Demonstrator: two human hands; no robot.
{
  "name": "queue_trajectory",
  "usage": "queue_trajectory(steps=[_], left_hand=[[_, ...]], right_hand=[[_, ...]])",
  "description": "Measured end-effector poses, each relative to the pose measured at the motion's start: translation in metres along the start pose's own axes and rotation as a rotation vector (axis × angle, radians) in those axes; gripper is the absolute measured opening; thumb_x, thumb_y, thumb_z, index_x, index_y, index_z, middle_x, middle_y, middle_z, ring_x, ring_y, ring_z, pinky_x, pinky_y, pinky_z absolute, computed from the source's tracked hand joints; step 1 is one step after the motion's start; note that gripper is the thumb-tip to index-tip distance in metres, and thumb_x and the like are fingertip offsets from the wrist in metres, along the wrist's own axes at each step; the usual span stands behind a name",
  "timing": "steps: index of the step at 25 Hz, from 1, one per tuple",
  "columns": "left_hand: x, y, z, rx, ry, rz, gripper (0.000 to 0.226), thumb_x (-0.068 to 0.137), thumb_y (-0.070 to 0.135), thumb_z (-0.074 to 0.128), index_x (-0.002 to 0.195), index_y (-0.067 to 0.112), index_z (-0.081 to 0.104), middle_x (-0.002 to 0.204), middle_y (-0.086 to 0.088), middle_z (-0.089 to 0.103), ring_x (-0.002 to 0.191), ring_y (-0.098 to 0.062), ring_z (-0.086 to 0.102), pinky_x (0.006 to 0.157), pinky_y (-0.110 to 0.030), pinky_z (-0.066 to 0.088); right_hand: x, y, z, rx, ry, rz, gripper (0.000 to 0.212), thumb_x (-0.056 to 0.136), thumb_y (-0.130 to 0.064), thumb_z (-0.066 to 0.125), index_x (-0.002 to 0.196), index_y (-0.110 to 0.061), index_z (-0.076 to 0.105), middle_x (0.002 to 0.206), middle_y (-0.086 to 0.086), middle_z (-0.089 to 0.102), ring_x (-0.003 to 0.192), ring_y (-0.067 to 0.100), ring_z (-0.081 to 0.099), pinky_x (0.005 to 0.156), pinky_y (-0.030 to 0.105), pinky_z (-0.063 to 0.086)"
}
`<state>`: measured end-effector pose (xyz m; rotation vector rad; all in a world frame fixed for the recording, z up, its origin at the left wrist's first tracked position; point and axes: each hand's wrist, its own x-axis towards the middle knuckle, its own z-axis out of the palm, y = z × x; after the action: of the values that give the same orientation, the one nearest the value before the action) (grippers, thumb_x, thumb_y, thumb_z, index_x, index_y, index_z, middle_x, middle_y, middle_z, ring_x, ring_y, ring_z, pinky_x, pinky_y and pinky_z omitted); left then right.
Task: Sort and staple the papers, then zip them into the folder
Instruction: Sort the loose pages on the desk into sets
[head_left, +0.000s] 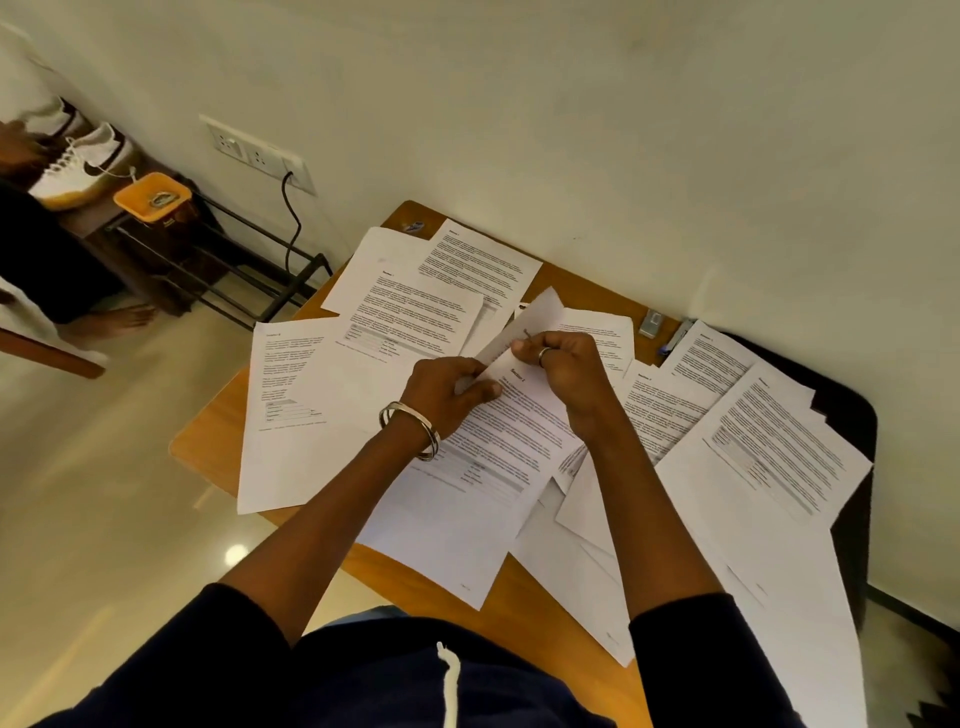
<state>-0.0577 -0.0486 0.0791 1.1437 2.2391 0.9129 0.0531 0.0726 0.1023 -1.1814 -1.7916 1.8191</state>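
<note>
Over on the far left, shoe (78, 166) sitting on a rack (218, 249), orange tub (152, 195) beside it, cable (293, 218) hanging from the wall socket (257, 153). Moving right, printed papers (374, 332) lying scattered and overlapping all over the wooden table (208, 431). Left hand (447, 395), bangle (410, 428) on the wrist, pinching the lower edge of a sheet (524, 325) with curled fingers. Right hand (566, 371), wearing a ring (544, 354), gripping the same sheet a bit higher up, lifting it off the pile near mid-table. Further right, stapler (678, 335) lying by the wall, small grey thing (651, 323) just beside it. Dark folder (852, 415) peeking out under the right-hand papers.
</note>
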Motion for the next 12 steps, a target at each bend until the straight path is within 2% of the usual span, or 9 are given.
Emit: queue_trajectory(steps=[3, 6, 9, 12], left_hand=[[-0.0011, 0.0061, 0.0017, 0.007, -0.011, -0.018, 0.029, 0.089, 0.032, 0.059, 0.096, 0.006, 0.070, 0.079, -0.006, 0.064, 0.069, -0.015, 0.051, 0.053, -0.007, 0.028], [-0.0039, 0.0068, 0.0011, -0.007, -0.025, -0.020, 0.027, 0.088, 0.032, 0.060, 0.095, 0.007, 0.070, 0.079, -0.007, 0.063, 0.070, -0.017, 0.052, 0.056, -0.013, 0.033], [-0.0060, 0.0075, -0.0004, -0.053, -0.032, -0.028, 0.027, 0.086, 0.032, 0.063, 0.094, 0.008, 0.071, 0.077, -0.005, 0.063, 0.068, -0.017, 0.054, 0.055, -0.013, 0.035], [-0.0077, 0.0043, -0.0027, -0.073, -0.030, -0.029, 0.025, 0.085, 0.031, 0.065, 0.086, 0.006, 0.072, 0.074, -0.011, 0.067, 0.068, -0.025, 0.058, 0.057, -0.018, 0.041]], right_hand=[[-0.0053, -0.0001, -0.0006, 0.009, -0.004, 0.029, 0.014, 0.084, -0.022, 0.071, 0.084, -0.008, 0.074, 0.088, 0.007, 0.074, 0.080, 0.026, 0.071, 0.082, 0.040, 0.058], [-0.0071, -0.0007, -0.0002, 0.013, 0.005, 0.029, 0.009, 0.084, -0.017, 0.071, 0.081, -0.009, 0.073, 0.089, 0.007, 0.074, 0.080, 0.026, 0.070, 0.078, 0.036, 0.058], [-0.0096, -0.0041, 0.0018, 0.049, 0.022, 0.062, 0.010, 0.086, -0.016, 0.067, 0.077, -0.015, 0.071, 0.083, 0.003, 0.073, 0.075, 0.023, 0.069, 0.071, 0.031, 0.058], [-0.0100, -0.0009, 0.0036, 0.037, -0.063, 0.053, 0.015, 0.087, -0.025, 0.069, 0.084, -0.011, 0.074, 0.087, 0.005, 0.075, 0.077, 0.025, 0.071, 0.076, 0.036, 0.059]])
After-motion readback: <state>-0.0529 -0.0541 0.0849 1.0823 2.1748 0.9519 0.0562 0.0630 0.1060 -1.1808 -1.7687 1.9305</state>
